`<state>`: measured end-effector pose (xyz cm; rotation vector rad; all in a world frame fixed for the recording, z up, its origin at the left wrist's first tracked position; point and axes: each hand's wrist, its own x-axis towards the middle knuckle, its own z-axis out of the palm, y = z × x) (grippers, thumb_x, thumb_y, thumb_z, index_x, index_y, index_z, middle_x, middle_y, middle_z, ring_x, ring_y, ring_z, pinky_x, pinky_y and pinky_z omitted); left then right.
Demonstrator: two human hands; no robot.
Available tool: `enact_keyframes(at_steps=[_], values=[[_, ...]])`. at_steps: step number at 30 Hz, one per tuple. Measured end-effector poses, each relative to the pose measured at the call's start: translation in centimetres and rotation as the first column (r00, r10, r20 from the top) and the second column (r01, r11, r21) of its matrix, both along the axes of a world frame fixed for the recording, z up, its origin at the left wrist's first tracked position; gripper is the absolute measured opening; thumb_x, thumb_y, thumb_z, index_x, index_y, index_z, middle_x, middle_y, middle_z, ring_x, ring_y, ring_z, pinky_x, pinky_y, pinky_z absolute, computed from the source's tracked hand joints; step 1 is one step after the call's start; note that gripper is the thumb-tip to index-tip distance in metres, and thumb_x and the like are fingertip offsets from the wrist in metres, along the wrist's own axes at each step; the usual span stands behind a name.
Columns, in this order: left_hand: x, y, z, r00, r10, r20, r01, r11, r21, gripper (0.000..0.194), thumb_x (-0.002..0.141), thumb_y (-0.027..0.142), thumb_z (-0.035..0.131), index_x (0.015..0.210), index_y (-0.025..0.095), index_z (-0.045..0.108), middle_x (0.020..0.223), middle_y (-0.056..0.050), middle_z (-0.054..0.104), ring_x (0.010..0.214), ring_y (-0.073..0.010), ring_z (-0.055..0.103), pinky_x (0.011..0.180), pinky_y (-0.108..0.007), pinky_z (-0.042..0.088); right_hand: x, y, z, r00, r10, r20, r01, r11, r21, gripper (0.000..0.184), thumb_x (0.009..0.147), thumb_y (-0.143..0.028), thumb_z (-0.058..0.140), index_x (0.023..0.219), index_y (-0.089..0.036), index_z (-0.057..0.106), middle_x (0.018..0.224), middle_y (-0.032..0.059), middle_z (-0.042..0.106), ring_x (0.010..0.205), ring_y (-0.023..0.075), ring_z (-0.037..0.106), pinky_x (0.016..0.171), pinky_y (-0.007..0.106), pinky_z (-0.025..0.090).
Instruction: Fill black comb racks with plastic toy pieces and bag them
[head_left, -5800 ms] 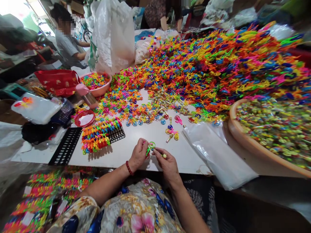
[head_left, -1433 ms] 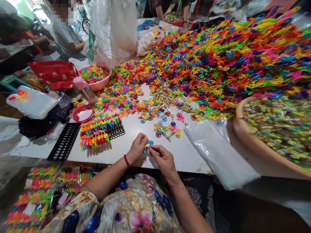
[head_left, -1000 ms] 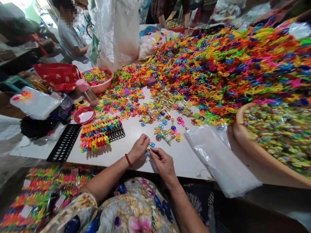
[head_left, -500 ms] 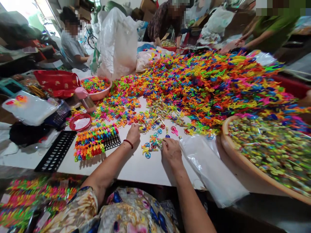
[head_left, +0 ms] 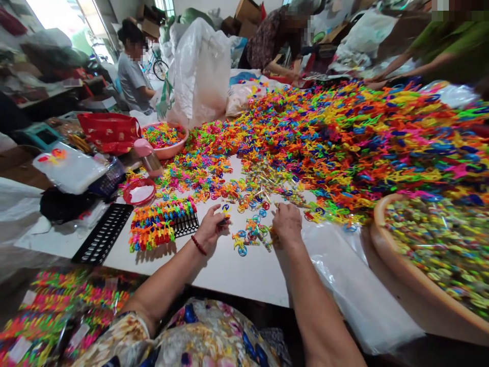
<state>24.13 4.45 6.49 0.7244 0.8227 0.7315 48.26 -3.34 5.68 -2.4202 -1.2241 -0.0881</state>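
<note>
Left hand point(head_left: 211, 228) with grip pinched on small blue-yellow plastic piece point(head_left: 225, 209), right hand point(head_left: 287, 223) resting loosely on bench point(head_left: 229, 262), small colourful pieces point(head_left: 250, 235) between them.

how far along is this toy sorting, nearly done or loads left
Done: about half the black rack is filled with colourful pieces. In hand: the left hand pinches a small blue-and-yellow piece, and the right hand rests on loose ones. Left: a huge pile covers the table, so loads remain.
</note>
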Motion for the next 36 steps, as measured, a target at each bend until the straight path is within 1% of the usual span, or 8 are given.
enact_keyframes(at_steps=[4,9,16,21,26,30,33,36], values=[[-1.3,-1.4,0.5,0.969,-0.125,0.214,0.154,0.980,-0.126,0.054,0.071,0.017,0.077,0.120,0.020,0.053,0.086,-0.005,0.066,0.073,-0.0147,0.067,0.064,-0.025,0.052,-3.4,-2.2,0.7,0.964,0.055,-0.260,0.008,0.973,0.233,0.027,0.090,-0.024,0.044,0.110,-0.015,0.060,0.109,0.0141,0.060,0.096,0.0241,0.058,0.086,0.037,0.046],[-1.7,-3.0,1.1,0.889,-0.162,0.428,0.296,0.916,-0.270,0.033,0.076,0.029,0.078,0.100,0.017,0.058,0.079,-0.001,0.059,0.067,-0.0090,0.060,0.066,-0.023,0.052,-9.8,-5.7,0.6,0.701,0.255,-0.667,-0.004,0.935,0.353,0.035,0.089,-0.046,0.051,0.110,-0.020,0.061,0.095,0.0073,0.070,0.084,0.0228,0.063,0.075,0.036,0.051],[-1.1,-6.0,1.3,0.948,-0.304,0.093,0.307,0.952,-0.015,0.040,0.074,0.048,0.078,0.086,0.017,0.056,0.071,0.002,0.058,0.055,-0.0074,0.054,0.055,-0.021,0.050,-14.0,-7.1,0.7,0.669,0.442,-0.598,-0.187,0.878,0.441,0.033,0.093,-0.047,0.049,0.101,-0.022,0.068,0.101,0.0077,0.071,0.094,0.0230,0.064,0.087,0.036,0.050],[-1.7,-6.3,1.7,0.969,-0.249,0.006,0.249,0.968,0.028,0.044,0.066,0.047,0.084,0.088,0.016,0.061,0.082,-0.001,0.062,0.068,-0.0093,0.059,0.058,-0.020,0.052,-13.7,-7.6,0.4,0.663,0.394,-0.636,-0.104,0.891,0.443,0.035,0.090,-0.048,0.053,0.107,-0.021,0.066,0.106,0.0094,0.070,0.100,0.0244,0.064,0.091,0.038,0.049],[-2.3,-6.2,1.3,0.948,-0.318,0.013,0.317,0.947,0.046,0.044,0.060,0.041,0.088,0.083,0.015,0.061,0.076,0.000,0.061,0.063,-0.0086,0.057,0.055,-0.019,0.049,-13.4,-8.3,0.6,0.519,0.432,-0.738,-0.045,0.875,0.482,0.036,0.086,-0.051,0.060,0.102,-0.019,0.066,0.095,0.0054,0.071,0.089,0.0208,0.065,0.080,0.032,0.051],[-2.0,-6.9,0.7,0.972,-0.232,0.033,0.231,0.972,0.035,0.051,0.061,0.040,0.089,0.096,0.017,0.060,0.093,-0.004,0.066,0.077,-0.0120,0.064,0.066,-0.023,0.052,-14.0,-8.7,1.2,0.675,0.428,-0.600,-0.120,0.867,0.483,0.025,0.090,-0.043,0.058,0.095,-0.021,0.069,0.085,0.0030,0.071,0.077,0.0183,0.064,0.072,0.029,0.052],[-1.6,-7.4,0.7,0.991,-0.123,0.045,0.124,0.992,-0.016,0.049,0.069,0.049,0.082,0.097,0.018,0.059,0.094,-0.005,0.067,0.078,-0.0132,0.065,0.070,-0.026,0.053,-14.5,-9.0,0.9,0.851,0.436,-0.294,-0.256,0.832,0.492,0.025,0.093,-0.029,0.050,0.109,-0.022,0.068,0.098,0.0073,0.072,0.088,0.0223,0.066,0.081,0.035,0.053],[-1.6,-7.5,1.2,0.973,-0.168,0.156,0.185,0.978,-0.101,0.042,0.073,0.048,0.078,0.092,0.015,0.060,0.086,-0.006,0.068,0.073,-0.0146,0.065,0.065,-0.026,0.052,-14.9,-9.2,0.4,0.888,0.460,0.026,-0.434,0.816,0.381,0.031,0.094,-0.020,0.044,0.114,-0.021,0.067,0.092,0.0102,0.072,0.086,0.0247,0.064,0.079,0.039,0.051]])
